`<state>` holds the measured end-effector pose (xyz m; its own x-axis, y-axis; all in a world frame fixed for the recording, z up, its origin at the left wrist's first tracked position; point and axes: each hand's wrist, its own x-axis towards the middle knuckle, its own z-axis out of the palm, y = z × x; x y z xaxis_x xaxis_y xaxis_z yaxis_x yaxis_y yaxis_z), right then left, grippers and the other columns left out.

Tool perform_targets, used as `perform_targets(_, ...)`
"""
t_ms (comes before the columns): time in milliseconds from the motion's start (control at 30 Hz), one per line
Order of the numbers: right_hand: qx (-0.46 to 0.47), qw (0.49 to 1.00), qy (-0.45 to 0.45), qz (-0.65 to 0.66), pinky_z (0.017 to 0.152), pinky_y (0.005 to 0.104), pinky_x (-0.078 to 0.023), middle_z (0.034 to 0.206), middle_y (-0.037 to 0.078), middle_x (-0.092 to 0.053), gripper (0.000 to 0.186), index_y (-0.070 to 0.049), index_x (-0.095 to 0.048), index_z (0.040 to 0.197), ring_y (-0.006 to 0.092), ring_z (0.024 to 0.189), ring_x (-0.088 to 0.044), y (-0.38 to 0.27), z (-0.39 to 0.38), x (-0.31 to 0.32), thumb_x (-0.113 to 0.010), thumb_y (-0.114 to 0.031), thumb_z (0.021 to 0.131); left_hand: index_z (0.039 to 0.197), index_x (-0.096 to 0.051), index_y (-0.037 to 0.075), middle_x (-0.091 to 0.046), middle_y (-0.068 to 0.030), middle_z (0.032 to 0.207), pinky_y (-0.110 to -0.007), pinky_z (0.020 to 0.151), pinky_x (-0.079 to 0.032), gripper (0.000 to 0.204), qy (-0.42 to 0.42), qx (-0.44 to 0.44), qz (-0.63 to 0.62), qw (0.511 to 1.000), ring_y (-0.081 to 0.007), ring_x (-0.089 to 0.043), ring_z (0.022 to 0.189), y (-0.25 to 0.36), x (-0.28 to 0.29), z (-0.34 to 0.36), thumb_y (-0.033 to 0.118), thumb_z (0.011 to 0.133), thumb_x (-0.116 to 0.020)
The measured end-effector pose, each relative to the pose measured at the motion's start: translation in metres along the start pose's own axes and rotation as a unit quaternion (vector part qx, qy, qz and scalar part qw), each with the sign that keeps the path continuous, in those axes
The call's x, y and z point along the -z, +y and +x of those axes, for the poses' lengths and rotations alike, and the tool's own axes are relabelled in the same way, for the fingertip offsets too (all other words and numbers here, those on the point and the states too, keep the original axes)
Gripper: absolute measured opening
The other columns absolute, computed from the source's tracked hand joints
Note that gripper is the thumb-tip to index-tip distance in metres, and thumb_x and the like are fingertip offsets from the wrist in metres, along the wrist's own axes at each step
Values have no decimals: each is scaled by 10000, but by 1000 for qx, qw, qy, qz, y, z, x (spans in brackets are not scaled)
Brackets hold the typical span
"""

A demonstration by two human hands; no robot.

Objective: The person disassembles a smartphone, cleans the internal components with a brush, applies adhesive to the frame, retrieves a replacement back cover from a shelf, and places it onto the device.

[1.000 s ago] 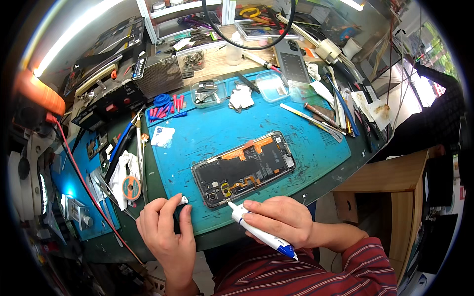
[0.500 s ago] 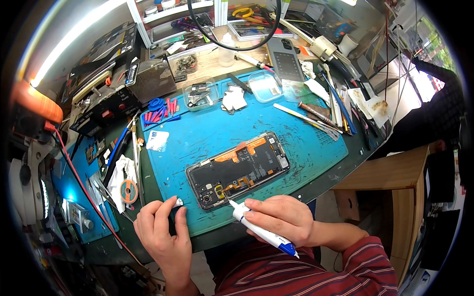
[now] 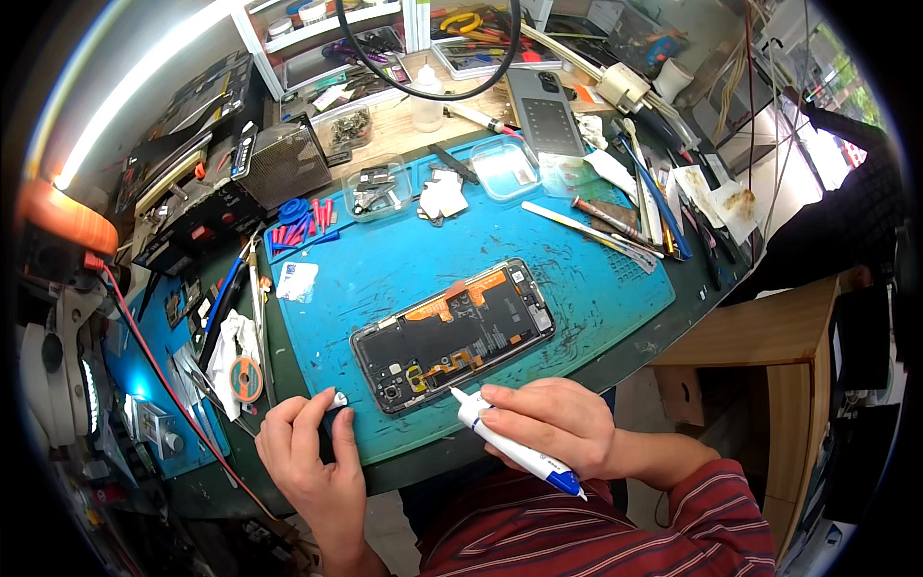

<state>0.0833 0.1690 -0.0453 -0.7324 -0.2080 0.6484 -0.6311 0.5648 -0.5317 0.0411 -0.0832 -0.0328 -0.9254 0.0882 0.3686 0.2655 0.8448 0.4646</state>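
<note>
Since the earlier frame, the white tube (image 3: 524,454) has moved slightly right along the near edge of the phone (image 3: 471,327), while the left hand (image 3: 312,452) keeps much the same place. That hand pinches a small white cap (image 3: 337,400) at its fingertips, left of the phone; best to hold it there, clear of the bare parts. Farther right, the right hand (image 3: 553,423) grips the tube close behind its nozzle, the tip by the phone's near edge; I cannot tell whether they touch. Gentle, even pressure and a steady wrist should suit, with the tip kept away from the orange strips (image 3: 450,364). The phone lies flat and opened up, so a hard push might slide it.

On the left of the dark green desk (image 3: 654,337), a reel (image 3: 246,379) lies against a white cloth (image 3: 231,341). Under the phone is a scuffed blue mat (image 3: 385,260); along its far side stand a plastic tub (image 3: 408,192) of small parts and, to the right, a clear tub (image 3: 495,178). Beyond that lies a grey phone (image 3: 543,111). Brushes and other slim tools crowd the right end; past them, near right, is a wooden cabinet (image 3: 740,332), with daylight beyond.
</note>
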Motion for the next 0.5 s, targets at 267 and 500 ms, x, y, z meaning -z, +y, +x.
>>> perform_targets(267, -1, 1000, 13, -8, 680, 337, -592, 1159, 195, -730, 371, 8, -743, 1148, 254, 817, -732, 3, -3, 4, -827, -83, 798, 1078, -726, 64, -609, -80, 1038, -401, 861, -424, 260, 1, 8, 0, 1000, -280, -579, 961, -2, -2, -1, 73, 829, -800)
perform_targets(500, -5, 1000, 20, -16, 676, 332, -593, 1148, 188, -734, 366, 6, -745, 1140, 247, 802, -728, 6, -5, 8, -829, -82, 795, 1074, -723, 58, -608, -83, 1036, -400, 866, -427, 256, -5, 24, 2, 1000, -284, -577, 962, 0, -1, -2, 63, 829, -797)
